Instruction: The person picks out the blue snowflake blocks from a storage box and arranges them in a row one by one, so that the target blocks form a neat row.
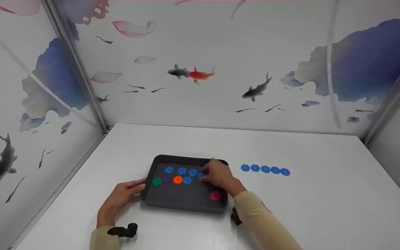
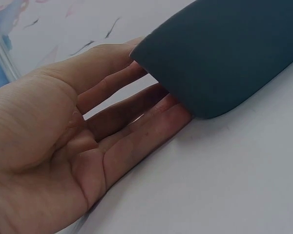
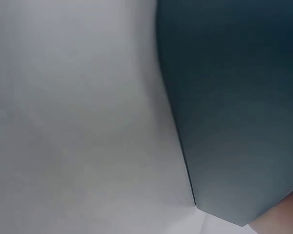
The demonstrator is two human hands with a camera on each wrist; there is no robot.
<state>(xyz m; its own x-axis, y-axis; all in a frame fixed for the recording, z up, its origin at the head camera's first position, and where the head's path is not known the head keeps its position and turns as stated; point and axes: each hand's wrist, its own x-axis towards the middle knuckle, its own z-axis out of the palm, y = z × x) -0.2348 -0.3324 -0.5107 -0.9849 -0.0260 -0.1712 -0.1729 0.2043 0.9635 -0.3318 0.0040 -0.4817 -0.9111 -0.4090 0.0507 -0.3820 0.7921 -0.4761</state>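
Observation:
A dark grey tray [image 1: 182, 205] stands on the white table. My left hand [image 1: 123, 196] holds its left side; in the left wrist view, the left hand [image 2: 88, 117] has its digits at the rim and lower edge. Inside the tray, my right hand [image 1: 220, 175] has thumb and forefinger around a blue notched disc [image 1: 200, 175], partly hidden by them. Other blue discs [image 1: 181, 171] lie left of it, along with an orange disc [image 1: 178, 179], a purple disc [image 1: 167, 180] and a green disc [image 1: 156, 181]. A pink disc [image 1: 215, 196] is near the front right corner.
Several blue discs form a row [image 1: 265, 169] on the table [image 1: 311, 201], right of the tray. Printed white panels [image 1: 217, 41] stand at the back and sides. The tray wall [image 3: 229, 122] fills much of the right wrist view.

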